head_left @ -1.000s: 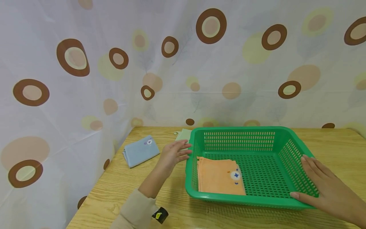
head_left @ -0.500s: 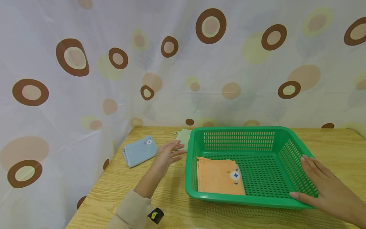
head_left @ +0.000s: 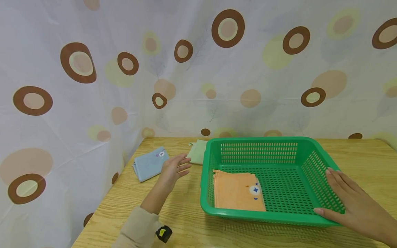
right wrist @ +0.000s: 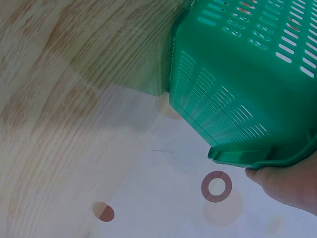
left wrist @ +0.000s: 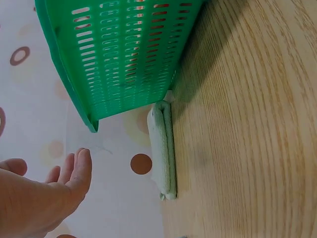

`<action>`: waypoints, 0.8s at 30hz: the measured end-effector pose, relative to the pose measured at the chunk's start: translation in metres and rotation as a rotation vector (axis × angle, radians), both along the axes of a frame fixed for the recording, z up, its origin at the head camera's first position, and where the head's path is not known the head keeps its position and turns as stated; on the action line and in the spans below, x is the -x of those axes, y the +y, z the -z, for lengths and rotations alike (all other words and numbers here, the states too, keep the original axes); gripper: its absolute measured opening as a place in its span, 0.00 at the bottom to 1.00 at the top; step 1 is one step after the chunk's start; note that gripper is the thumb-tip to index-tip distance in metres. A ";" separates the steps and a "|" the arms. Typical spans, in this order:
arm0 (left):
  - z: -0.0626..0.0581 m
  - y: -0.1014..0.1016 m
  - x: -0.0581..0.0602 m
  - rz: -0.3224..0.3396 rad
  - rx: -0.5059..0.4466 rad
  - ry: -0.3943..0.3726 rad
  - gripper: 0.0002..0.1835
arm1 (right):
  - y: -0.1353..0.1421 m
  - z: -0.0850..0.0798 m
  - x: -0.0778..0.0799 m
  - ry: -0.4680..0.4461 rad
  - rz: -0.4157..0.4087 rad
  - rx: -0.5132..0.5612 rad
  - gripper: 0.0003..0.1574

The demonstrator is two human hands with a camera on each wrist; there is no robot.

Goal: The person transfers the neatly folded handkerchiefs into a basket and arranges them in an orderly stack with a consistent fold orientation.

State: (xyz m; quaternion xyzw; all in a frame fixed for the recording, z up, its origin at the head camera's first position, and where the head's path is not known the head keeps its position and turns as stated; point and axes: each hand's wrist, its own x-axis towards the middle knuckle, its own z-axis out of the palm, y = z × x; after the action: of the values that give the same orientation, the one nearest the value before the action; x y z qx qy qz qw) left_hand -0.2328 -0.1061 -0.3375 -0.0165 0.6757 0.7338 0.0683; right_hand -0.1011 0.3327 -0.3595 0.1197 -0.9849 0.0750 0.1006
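While the right hand (head_left: 356, 210) rested straight fingers on the right rim of the green basket (head_left: 279, 216), whose long axis ran left-right, the left hand (head_left: 170, 171) hovered left of it, fingers extended, holding nothing. An orange cloth (head_left: 234, 193) lay inside, front-left, face emblem (head_left: 255, 189) rightward. Tabletop (head_left: 187, 206) extended past both basket ends, a blue cloth (head_left: 151, 164) on the left.

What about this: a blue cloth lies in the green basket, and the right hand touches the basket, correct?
The colour is wrong: the head view shows an orange cloth lying in the green basket. The right hand does touch the basket.
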 end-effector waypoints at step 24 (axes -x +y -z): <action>0.014 -0.022 0.011 -0.121 0.027 -0.063 0.22 | 0.000 0.000 0.000 -0.001 -0.006 0.018 0.65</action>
State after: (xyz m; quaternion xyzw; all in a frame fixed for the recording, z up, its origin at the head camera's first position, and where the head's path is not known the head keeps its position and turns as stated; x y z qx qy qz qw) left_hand -0.2442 -0.1280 -0.3519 -0.0814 0.6810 0.7264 0.0449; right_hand -0.1016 0.3325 -0.3599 0.1216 -0.9838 0.0841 0.1011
